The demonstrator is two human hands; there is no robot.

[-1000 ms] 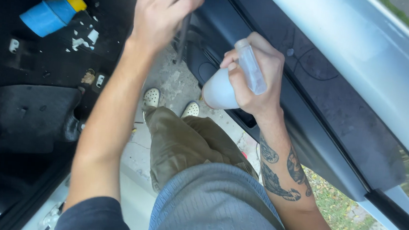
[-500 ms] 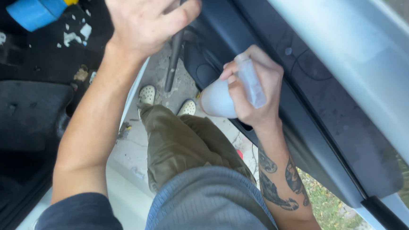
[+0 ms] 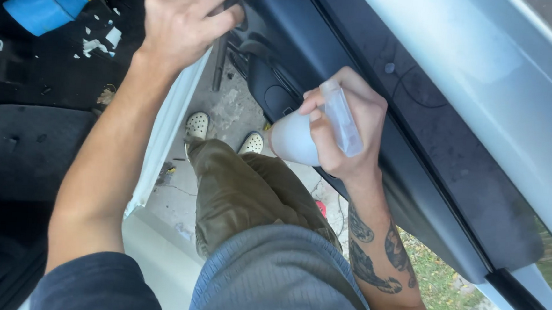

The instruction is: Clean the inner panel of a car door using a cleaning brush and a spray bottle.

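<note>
I stand at an open car door and look down. My left hand reaches up to the front edge of the dark door panel. Its fingers and thumb are curled round a dark part there, which I cannot make out clearly. My right hand is wrapped round a white spray bottle with a clear top, held close against the door's lower pocket. The bottle's nozzle end is hidden under my fingers.
A blue and yellow object and white scraps lie on the dark car floor, above a black floor mat. The white door sill runs past my white clogs on concrete. Grass shows at the lower right.
My left hand's fingers have gone from spread to curled on the door's front edge, and the view has shifted slightly. My right hand keeps the bottle in about the same place.
</note>
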